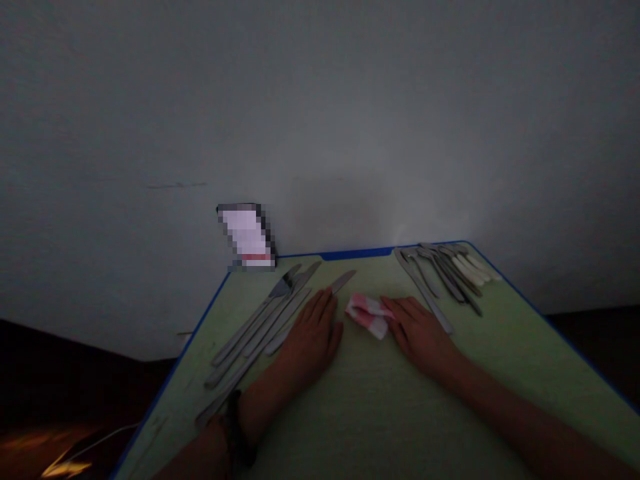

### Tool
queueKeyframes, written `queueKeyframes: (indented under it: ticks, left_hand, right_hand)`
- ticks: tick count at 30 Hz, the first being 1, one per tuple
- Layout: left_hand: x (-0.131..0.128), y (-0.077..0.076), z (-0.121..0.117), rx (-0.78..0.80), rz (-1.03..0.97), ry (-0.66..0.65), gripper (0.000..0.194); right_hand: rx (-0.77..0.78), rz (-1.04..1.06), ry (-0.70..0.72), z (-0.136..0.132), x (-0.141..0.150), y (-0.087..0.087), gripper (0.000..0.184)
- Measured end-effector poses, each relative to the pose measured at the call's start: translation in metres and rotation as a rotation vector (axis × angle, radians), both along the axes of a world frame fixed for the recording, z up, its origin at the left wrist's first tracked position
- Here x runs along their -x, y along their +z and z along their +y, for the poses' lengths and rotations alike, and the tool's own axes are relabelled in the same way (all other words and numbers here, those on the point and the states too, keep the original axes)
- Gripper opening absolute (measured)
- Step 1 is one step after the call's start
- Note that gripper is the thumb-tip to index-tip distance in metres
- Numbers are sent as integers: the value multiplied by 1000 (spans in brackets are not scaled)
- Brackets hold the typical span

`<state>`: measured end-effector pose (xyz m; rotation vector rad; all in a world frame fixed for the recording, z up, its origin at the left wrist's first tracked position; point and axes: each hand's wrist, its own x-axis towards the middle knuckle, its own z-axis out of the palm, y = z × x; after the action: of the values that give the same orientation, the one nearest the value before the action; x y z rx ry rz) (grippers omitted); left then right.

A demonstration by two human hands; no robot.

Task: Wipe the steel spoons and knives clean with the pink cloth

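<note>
My left hand (313, 327) lies flat with its fingers stretched out over a table knife (344, 281), whose blade shows beyond the fingertips. The hand hides the middle of that knife. Beside it on the left, several forks and knives (260, 320) lie slanted in a loose row, one handle passing close to my wrist. My right hand (420, 330) pinches the edge of a crumpled red-and-white cloth (369, 313) that rests on the table between my hands. Just beyond my right hand lies another table knife (425, 293).
More cutlery (445, 270), some with white handles (473, 269), lies at the back right of the pale green table (360, 413) with its blue edge. A phone-like device (249, 233), blurred out, leans on the wall (340, 120) at the back left corner.
</note>
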<state>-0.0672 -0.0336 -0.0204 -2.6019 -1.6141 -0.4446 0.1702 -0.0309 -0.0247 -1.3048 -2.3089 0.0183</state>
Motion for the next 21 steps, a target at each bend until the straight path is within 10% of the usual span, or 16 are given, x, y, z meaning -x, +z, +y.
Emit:
queueKeyframes:
  ticks: [9,21]
  left_hand:
    - [-3,9,-8,-111,132,171,40]
    - [-18,32,-8,63,272,202,30]
  right_hand:
    - [-16,58,-9,3,1,-3,35]
    - [302,736,-197,40,38,7,32]
